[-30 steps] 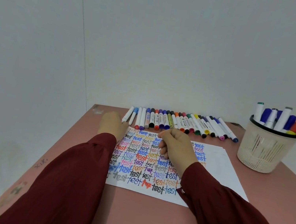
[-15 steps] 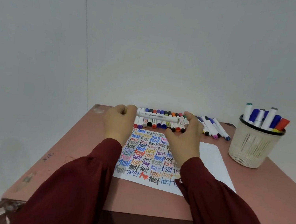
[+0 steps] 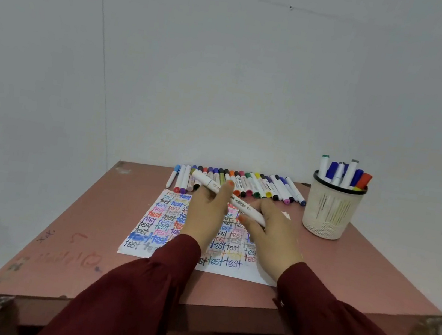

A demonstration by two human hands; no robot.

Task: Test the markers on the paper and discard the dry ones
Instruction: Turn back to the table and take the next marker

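We hold the white marker (image 3: pixel 207 182) over the paper (image 3: pixel 148 222), left hand (image 3: pixel 207 214) curled round its middle, right hand (image 3: pixel 272 236) pinching its near end. The paper looks crowded; a stroke over old ink could hide a dry tip from us.

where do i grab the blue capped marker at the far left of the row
Pinch the blue-capped marker across its white mid-barrel, coming straight down from above. It lies flat, angled slightly away from its neighbour, with bare table on its left, so there is probably room on both sides.
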